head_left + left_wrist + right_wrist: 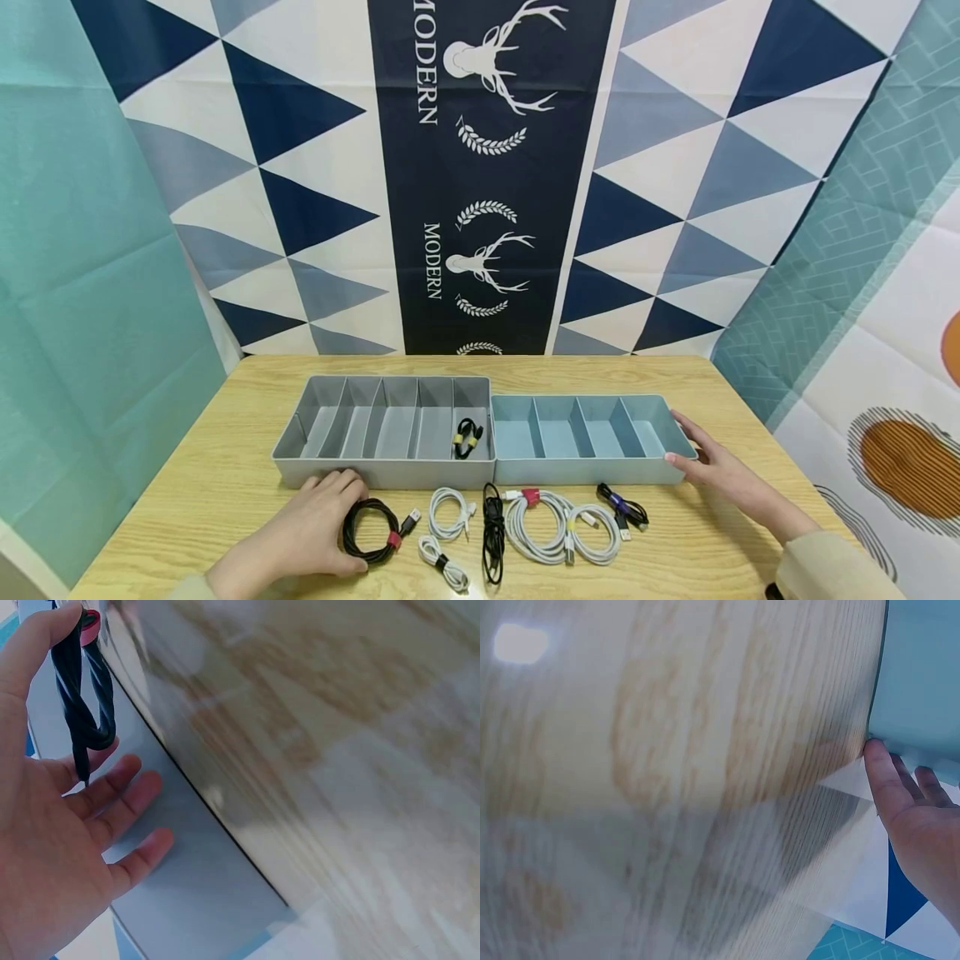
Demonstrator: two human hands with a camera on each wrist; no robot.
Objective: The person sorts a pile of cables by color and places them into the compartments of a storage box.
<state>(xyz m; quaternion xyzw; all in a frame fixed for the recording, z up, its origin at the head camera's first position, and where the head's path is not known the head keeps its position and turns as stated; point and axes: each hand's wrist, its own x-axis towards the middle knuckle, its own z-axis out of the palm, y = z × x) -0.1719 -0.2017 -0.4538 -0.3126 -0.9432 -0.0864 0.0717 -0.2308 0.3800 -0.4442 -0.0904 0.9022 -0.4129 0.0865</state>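
Observation:
My left hand (pixel 318 523) is at the left side of a coiled black cable (pixel 352 533) with a red tie, its thumb at the near edge and index finger at the far edge. The left wrist view shows the black cable (pixel 105 724) between thumb and index finger, the other fingers spread loosely. My right hand (pixel 723 475) rests against the right end of a light blue divided box (pixel 592 471), thumb at its front corner. In the right wrist view, fingertips of the hand (pixel 922 832) touch the corner of the blue box (pixel 922 682).
A grey divided box (pixel 390 475) adjoins the blue one and holds a small black cable (pixel 467 438). Before them lie white cables (pixel 447 513), (pixel 444 563), a long black bundle (pixel 492 533), larger white coils (pixel 536 550), (pixel 596 554) and a purple-tied black cable (pixel 622 507).

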